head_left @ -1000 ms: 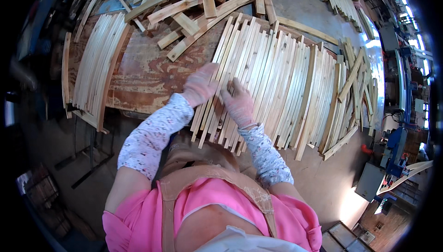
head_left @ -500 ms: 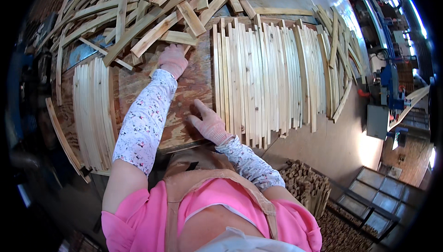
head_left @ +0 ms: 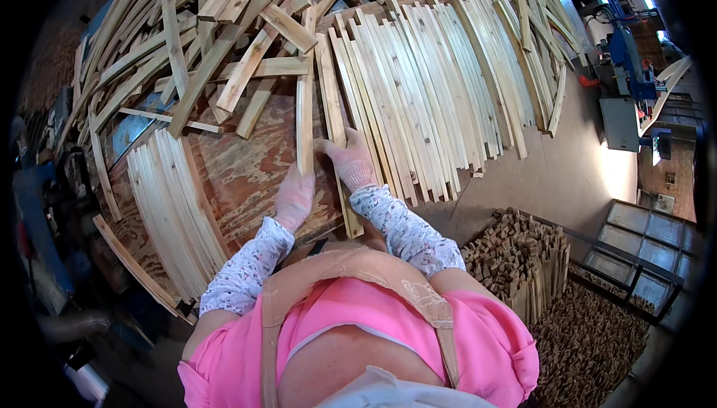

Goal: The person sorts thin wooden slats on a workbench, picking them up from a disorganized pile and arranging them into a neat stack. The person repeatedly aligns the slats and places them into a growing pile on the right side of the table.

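My left hand [head_left: 295,193], in a pale pink glove, is closed on the near end of a wooden slat [head_left: 305,120] that points away from me. To its right, a second slat [head_left: 331,98] lies lengthwise beside the row. My right hand [head_left: 352,161], gloved alike, straddles that slat, thumb on its left side and fingers on its right. The palm-side contact is hidden. Right of this hand, a row of slats [head_left: 414,87] lies side by side, their ends uneven.
A tangled heap of loose slats [head_left: 246,49] covers the far left of the plywood tabletop [head_left: 246,161]. A smaller slat bundle [head_left: 170,202] lies at left. Upright wood pieces [head_left: 515,258] are stacked below right, near a metal-framed rack [head_left: 635,240]. Blue machinery [head_left: 627,72] stands far right.
My left hand has drawn back from the heap toward me, bringing a slat. A second slat now lies by the row, with my right hand raised slightly and set around it.
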The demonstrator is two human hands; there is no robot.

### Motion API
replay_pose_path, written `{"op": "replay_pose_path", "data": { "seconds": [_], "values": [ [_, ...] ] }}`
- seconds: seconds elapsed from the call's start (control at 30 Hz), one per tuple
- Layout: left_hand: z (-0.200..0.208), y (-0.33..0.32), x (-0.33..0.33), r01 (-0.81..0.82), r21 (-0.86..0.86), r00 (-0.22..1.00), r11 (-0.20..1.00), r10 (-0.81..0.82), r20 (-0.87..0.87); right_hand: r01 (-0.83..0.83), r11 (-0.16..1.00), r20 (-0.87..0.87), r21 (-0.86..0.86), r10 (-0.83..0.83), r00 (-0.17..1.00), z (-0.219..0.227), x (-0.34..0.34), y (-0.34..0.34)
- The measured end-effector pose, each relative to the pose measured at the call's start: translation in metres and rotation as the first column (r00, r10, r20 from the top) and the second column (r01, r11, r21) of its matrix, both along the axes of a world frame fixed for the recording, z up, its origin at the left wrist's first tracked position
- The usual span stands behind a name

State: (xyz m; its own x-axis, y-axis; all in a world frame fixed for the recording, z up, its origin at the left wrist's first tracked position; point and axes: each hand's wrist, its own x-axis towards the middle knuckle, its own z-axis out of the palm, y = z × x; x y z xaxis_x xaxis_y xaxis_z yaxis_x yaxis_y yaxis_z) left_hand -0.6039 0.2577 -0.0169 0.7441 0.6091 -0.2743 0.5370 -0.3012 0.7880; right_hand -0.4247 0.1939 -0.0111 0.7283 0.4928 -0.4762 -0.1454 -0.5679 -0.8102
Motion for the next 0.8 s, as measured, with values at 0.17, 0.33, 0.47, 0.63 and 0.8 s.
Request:
{"op": "replay_pose_path", "data": {
  "seconds": [0.17,0.33,0.47,0.63,0.8],
  "values": [
    [0.024,-0.056,-0.003,0.109,-0.156,0.91,0.982,-0.162,-0.381,-0.119,0.988,0.074,-0.098,0.126,0.989,0.009,0.005,-0.009],
    [0.035,-0.046,0.017,0.469,-0.067,0.808,0.881,-0.458,-0.37,-0.236,0.847,0.194,-0.476,0.363,0.912,0.019,0.004,0.0],
    [0.023,0.031,0.036,0.327,0.214,0.945,0.921,-0.31,-0.108,-0.269,0.813,0.171,-0.517,0.406,0.898,0.027,0.002,-0.001],
    [-0.032,0.152,0.023,0.04,0.799,0.921,0.601,0.288,-0.262,-0.27,0.868,0.035,-0.417,0.312,0.95,0.049,0.005,0.0],
    [-0.016,0.158,0.039,0.11,0.471,0.894,0.875,0.12,-0.431,-0.164,0.959,0.116,-0.231,0.194,0.974,0.04,0.004,-0.014]
  ]
}}
